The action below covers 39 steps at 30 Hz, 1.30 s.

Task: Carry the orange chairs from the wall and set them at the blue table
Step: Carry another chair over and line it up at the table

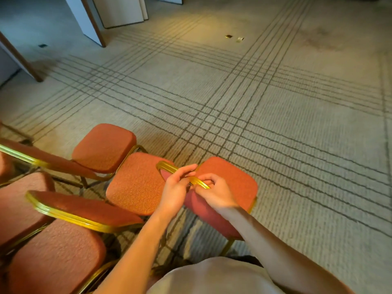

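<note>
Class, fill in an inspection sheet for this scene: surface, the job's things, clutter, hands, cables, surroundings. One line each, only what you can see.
Surface: beige carpet with dark crossing line bands, some staining far right.
Job's things: several orange chairs with gold frames crowd the lower left; one held chair stands rightmost.
Clutter: two small metal floor plates far off.
Hands: left hand and right hand both closed on the gold top rail of the held chair's back.
Cables: nothing seen.
Surroundings: pale panels with dark wooden edging upper left; blue table not in view.
</note>
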Motion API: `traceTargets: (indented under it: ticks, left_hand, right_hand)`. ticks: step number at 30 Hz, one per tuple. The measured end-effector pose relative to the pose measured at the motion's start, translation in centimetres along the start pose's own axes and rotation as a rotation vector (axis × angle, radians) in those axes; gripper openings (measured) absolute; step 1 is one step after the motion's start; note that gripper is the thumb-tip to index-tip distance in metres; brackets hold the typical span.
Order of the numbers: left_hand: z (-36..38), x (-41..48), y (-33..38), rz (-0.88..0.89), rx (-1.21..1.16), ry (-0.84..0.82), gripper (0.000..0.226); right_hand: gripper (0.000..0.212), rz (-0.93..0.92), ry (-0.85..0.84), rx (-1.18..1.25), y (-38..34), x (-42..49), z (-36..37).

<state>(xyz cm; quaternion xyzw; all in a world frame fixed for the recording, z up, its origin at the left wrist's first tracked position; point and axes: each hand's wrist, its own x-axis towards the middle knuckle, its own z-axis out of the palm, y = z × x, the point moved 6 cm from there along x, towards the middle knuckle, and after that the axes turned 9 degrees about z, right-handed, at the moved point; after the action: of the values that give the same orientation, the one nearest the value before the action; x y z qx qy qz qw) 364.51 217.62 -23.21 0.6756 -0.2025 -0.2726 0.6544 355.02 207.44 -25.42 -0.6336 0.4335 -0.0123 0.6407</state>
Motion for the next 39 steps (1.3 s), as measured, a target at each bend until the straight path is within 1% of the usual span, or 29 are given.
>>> traceTargets:
  ticks: [2, 5, 8, 11, 14, 16, 17, 19, 21, 23, 25, 28, 31, 33, 35, 37, 39]
  left_hand:
    - [1.5, 2.2, 0.5, 0.070, 0.096, -0.032, 0.054]
    - [4.2, 5.0, 2.1, 0.207, 0.241, -0.063, 0.055]
    - [7.2, 7.2, 3.9, 0.360, 0.383, -0.127, 0.058]
    - [9.0, 9.5, 3.9, 0.412, 0.467, -0.151, 0.059]
    - [10.0, 12.6, 3.4, 0.426, 0.591, -0.163, 0.060]
    - [10.9, 14.4, 3.6, 0.419, 0.676, -0.198, 0.056]
    - [11.5, 15.3, 3.9, 0.434, 0.728, -0.216, 0.051]
    - [12.6, 16.5, 4.5, 0.513, 0.835, -0.237, 0.043]
    - [13.9, 18.5, 4.9, 0.571, 0.869, -0.300, 0.040]
    - [14.9, 20.8, 5.0, 0.586, 0.872, -0.382, 0.036]
    - [15.7, 22.9, 5.1, 0.622, 0.902, -0.435, 0.034]
    - [17.1, 25.0, 5.6, 0.711, 0.982, -0.504, 0.034]
    - [18.4, 27.0, 6.0, 0.746, 1.037, -0.571, 0.029]
    - [19.2, 28.8, 6.3, 0.714, 1.072, -0.621, 0.022]
    - [19.9, 30.2, 6.4, 0.682, 1.147, -0.666, 0.020]
    - [20.3, 30.9, 6.3, 0.709, 1.191, -0.696, 0.021]
    - [20.3, 31.2, 6.4, 0.762, 1.181, -0.687, 0.024]
  right_hand:
    - [0.039, -0.032, 0.036, 0.006, -1.5, 1.2, -2.2]
    - [0.033, -0.063, 0.055, 0.012, -3.4, 3.1, -5.2]
    - [0.040, -0.096, 0.105, -0.001, -4.9, 5.0, -7.9]
    - [0.041, -0.113, 0.164, -0.038, -6.2, 6.7, -9.9]
    - [0.032, -0.125, 0.228, -0.080, -7.3, 8.0, -11.9]
    - [0.028, -0.141, 0.280, -0.133, -8.2, 8.6, -13.1]
    - [0.027, -0.176, 0.322, -0.177, -8.8, 9.0, -13.8]
    - [0.028, -0.244, 0.393, -0.271, -9.9, 9.6, -15.0]
    - [0.031, -0.231, 0.436, -0.318, -10.7, 10.8, -16.2]
    - [0.032, -0.233, 0.471, -0.322, -11.3, 11.7, -17.4]
    - [0.031, -0.293, 0.520, -0.355, -12.0, 12.1, -18.4]
    - [0.032, -0.351, 0.606, -0.483, -13.2, 12.9, -19.4]
    - [0.034, -0.285, 0.703, -0.551, -13.6, 13.8, -20.4]
    - [0.039, -0.250, 0.744, -0.607, -13.6, 14.2, -20.8]
    - [0.043, -0.231, 0.763, -0.680, -13.6, 14.4, -21.0]
    - [0.039, -0.171, 0.800, -0.745, -13.3, 14.9, -21.3]
    - [0.033, -0.107, 0.851, -0.770, -13.2, 15.4, -21.5]
